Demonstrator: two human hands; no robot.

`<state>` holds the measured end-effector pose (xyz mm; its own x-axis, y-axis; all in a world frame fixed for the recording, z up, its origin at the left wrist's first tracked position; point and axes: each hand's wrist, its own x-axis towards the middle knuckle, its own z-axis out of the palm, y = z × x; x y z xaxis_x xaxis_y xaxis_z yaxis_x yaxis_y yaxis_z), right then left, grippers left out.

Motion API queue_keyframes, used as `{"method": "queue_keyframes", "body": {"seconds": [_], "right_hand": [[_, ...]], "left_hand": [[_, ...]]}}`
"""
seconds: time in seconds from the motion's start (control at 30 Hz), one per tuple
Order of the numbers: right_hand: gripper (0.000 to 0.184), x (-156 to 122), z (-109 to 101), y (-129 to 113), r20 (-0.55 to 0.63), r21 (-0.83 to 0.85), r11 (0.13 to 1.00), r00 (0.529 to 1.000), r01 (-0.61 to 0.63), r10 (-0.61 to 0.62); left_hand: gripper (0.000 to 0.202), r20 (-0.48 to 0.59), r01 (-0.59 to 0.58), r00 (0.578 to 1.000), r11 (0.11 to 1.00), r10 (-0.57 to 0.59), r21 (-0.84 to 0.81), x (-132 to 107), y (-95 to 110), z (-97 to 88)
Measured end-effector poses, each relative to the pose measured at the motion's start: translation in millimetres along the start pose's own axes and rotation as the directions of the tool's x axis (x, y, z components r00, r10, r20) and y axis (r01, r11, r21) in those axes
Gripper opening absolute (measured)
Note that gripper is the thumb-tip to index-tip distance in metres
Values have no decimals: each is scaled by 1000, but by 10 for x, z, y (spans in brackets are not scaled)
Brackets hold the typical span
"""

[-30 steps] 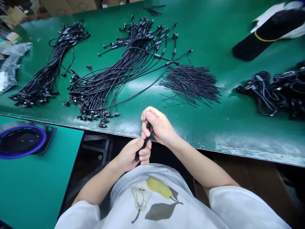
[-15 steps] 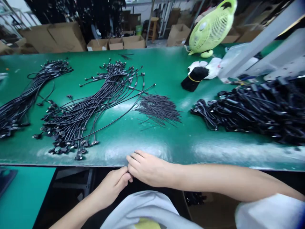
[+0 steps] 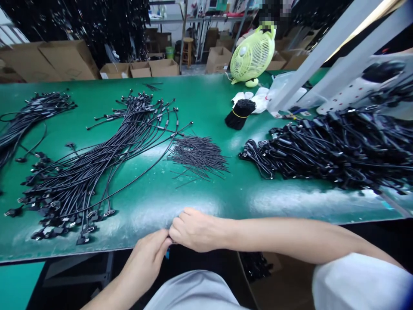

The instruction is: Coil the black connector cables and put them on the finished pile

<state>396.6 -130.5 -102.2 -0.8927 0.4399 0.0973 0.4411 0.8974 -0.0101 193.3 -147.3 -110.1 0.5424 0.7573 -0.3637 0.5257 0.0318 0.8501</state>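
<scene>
At the front edge of the green table [image 3: 206, 193], my left hand [image 3: 150, 247] and my right hand [image 3: 193, 230] meet, fingers pinched together. A small dark thing shows between the fingertips, and a blue bit [image 3: 167, 253] peeks out below them; the rest is hidden. Beyond my hands lies a loose pile of thin black ties [image 3: 200, 156]. To the left a spread bundle of black cables [image 3: 106, 157] has its connectors toward me. Coiled, tied black cables [image 3: 322, 150] are heaped on the right.
Another cable bundle [image 3: 38, 112] lies at the far left. A banded black bunch [image 3: 239, 114] stands near a green fan [image 3: 253, 56] and a grey metal post [image 3: 309, 56]. Cardboard boxes [image 3: 164, 68] line the far side. Below the table edge is an open carton [image 3: 274, 284].
The view has turned slightly right, so the table's things sit farther left. My hands stay together at the edge, and a blue bit now shows beneath them.
</scene>
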Motion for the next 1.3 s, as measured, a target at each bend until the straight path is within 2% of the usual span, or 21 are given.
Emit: {"method": "queue_keyframes", "body": {"seconds": [0.07,0.1,0.13,0.17,0.2,0.23,0.27,0.3,0.33,0.37,0.43,0.5,0.67,0.77,0.87,0.97,1.17,1.23,1.3], "right_hand": [[35,-38,-31,223,-17,128,991,999,29,-27],[38,-69,-60,404,-48,192,981,999,-4,14],[39,-109,-92,628,-88,237,967,990,-91,115],[40,-160,-118,881,-126,259,939,956,-226,264],[41,-220,-130,1145,-176,246,865,857,-438,485],[39,-287,-123,1401,-199,207,748,721,-631,664],[35,-356,-95,1629,-224,156,602,565,-783,794],[30,-421,-48,1813,-232,115,494,460,-862,857],[26,-478,12,1947,-232,87,429,401,-899,886],[24,-523,76,2030,-227,72,401,376,-913,898],[23,-582,187,2074,-230,57,408,386,-911,893],[25,-619,241,2041,-263,19,408,389,-913,883],[36,-696,199,1922,-316,-12,450,430,-893,845],[32,-707,135,1754,-383,35,498,448,-867,808],[30,-690,85,1562,-426,24,509,452,-860,784],[30,-674,68,1466,-433,23,495,437,-869,788],[23,-677,0,1442,-366,258,501,397,-826,842],[20,-628,-37,1322,-384,338,498,366,-799,848],[19,-509,-42,1087,-363,478,473,324,-740,874]], "left_hand": [[37,-59,-32,998,999,31,-10,55,-35,12],[38,-65,-18,998,997,13,-82,84,-62,11],[39,-68,7,997,983,-20,-185,115,-91,4],[41,-86,29,995,952,-58,-306,146,-119,-7],[42,-115,40,988,903,-98,-427,177,-142,-22],[43,-147,37,979,842,-138,-539,204,-156,-38],[43,-180,23,968,774,-176,-633,228,-161,-54],[43,-204,5,956,708,-210,-706,246,-155,-69],[43,-219,-12,946,648,-240,-761,258,-139,-82],[43,-223,-24,939,597,-262,-802,264,-116,-92],[43,-219,-46,937,525,-272,-850,264,-64,-108],[42,-219,-68,942,493,-255,-867,259,-28,-119],[41,-234,-92,944,494,-234,-865,225,-26,-122],[40,-232,-95,948,503,-217,-859,207,-44,-114],[38,-223,-99,957,517,-184,-850,201,-68,-93],[36,-226,-114,962,529,-154,-841,184,-85,-55],[32,-230,-128,963,513,-140,-849,105,-65,-20],[32,-228,-127,963,498,-147,-858,89,-40,-17],[32,-220,-131,965,470,-140,-873,79,-7,-2]]}}
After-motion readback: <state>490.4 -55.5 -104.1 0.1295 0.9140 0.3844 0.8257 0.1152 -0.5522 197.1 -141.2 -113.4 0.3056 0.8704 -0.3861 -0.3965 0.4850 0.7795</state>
